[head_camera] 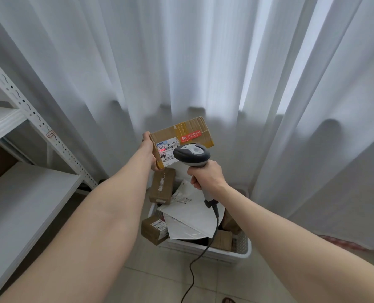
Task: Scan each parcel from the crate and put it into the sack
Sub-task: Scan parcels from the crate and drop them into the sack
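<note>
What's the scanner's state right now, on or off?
On. A red line lies across the label of the cardboard parcel the left hand holds, with the scanner aimed at it.

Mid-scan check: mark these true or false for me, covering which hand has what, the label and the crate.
1. The left hand holds the cardboard parcel. True.
2. The scanner is in the left hand too. False: the right hand grips it.
3. A red scan line lies across the parcel's label. True.
4. The crate is empty. False: brown boxes and white mailers lie in it.
5. The scanner is cordless. False: a cable hangs from its handle.
</note>
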Motion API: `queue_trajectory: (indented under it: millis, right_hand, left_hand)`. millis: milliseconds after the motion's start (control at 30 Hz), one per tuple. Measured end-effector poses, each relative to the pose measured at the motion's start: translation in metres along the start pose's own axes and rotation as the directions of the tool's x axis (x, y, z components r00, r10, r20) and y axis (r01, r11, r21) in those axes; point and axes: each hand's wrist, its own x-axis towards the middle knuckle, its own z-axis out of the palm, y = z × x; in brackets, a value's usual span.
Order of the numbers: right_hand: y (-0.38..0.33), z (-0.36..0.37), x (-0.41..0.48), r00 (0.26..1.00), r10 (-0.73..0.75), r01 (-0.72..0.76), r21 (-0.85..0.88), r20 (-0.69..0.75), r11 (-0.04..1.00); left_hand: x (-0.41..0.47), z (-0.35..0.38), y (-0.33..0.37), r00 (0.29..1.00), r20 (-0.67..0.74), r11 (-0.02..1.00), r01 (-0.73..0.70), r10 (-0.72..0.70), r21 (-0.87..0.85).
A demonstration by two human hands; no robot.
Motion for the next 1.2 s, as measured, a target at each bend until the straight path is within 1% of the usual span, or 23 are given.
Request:
queue_trajectory:
  millis: [100,533,833,1000,1200]
  right_hand:
    - [0.0,0.003,-0.002,1.0,0.006,-0.006,-0.005,0.005,1.0]
    - [-0.003,0.007,-0.007,1.0,0.018,-0.018,0.019,-0.012,1.0]
    - [-0.006,0.007,-0.007,1.0,0.016,-0.016,-0.014,-0.001,1.0]
    - [-0.006,0.008,-0.007,1.0,0.016,-0.016,0.019,-0.004,1.0]
    - [-0.007,0.01,-0.008,1.0,0.003,-0.003,0.018,-0.009,1.0]
  left_hand:
    - [0.001,0.0,-0.001,1.0,0.013,1.0,-0.009,0.009,0.002]
    - [0.011,0.0,0.001,1.0,-0.014,1.0,-0.023,0.023,-0.007]
    - [0.007,0.0,0.002,1.0,0.0,0.999,-0.027,0.027,-0.02]
    - [0.004,-0.002,0.001,0.999,0.013,0.999,-0.035,0.035,-0.02]
    - [0.004,-0.004,0.0,0.999,0.009,0.999,-0.039,0.039,-0.027]
